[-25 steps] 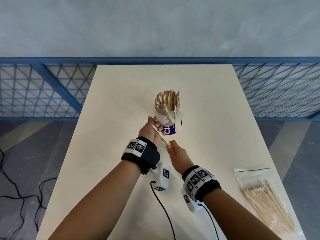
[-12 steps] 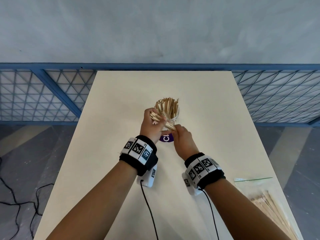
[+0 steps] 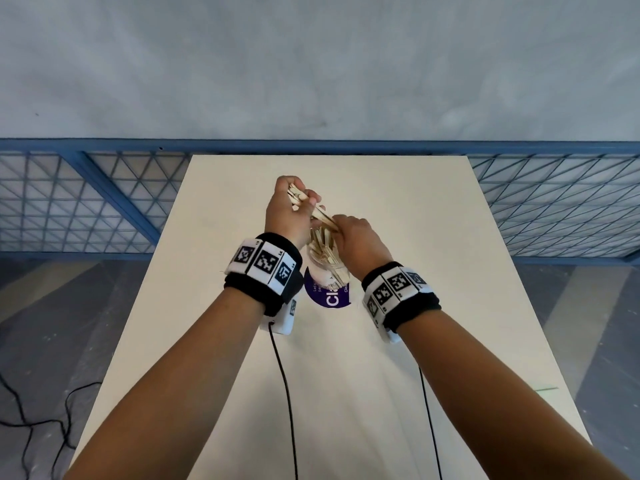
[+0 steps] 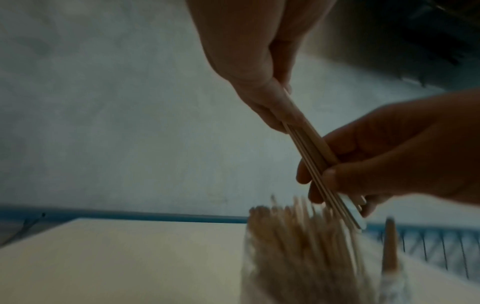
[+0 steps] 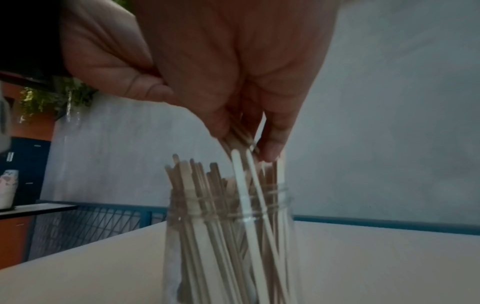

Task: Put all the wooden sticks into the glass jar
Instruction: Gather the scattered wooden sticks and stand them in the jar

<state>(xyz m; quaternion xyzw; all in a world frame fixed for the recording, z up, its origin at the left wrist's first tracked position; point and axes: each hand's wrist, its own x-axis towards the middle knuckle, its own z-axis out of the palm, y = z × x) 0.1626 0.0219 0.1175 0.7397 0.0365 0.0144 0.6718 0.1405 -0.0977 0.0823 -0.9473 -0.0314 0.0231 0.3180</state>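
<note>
A glass jar [image 3: 328, 277] with a purple label stands mid-table, packed with upright wooden sticks [image 3: 322, 249]. Both hands hold a small bundle of sticks [image 3: 317, 212] slanted just above the jar's mouth. My left hand [image 3: 300, 202] pinches the bundle's upper end. My right hand [image 3: 342, 226] grips the lower end. In the left wrist view the bundle [image 4: 313, 150] runs from my left hand [image 4: 275, 115] down through my right hand [image 4: 337, 176]. In the right wrist view the bundle's lower tips [image 5: 242, 142] under my right hand [image 5: 241, 131] meet the sticks in the jar [image 5: 228, 222].
The cream table [image 3: 433, 244] runs back to a blue mesh railing [image 3: 554, 202] with a grey wall behind. Black cables [image 3: 287, 393] trail from both wrist cameras across the near table. A green strip of a plastic bag [image 3: 545, 389] shows at the right edge.
Both hands rose with the bundle from in front of the jar to over its mouth. The bundle now slants down into the sticks standing in the jar.
</note>
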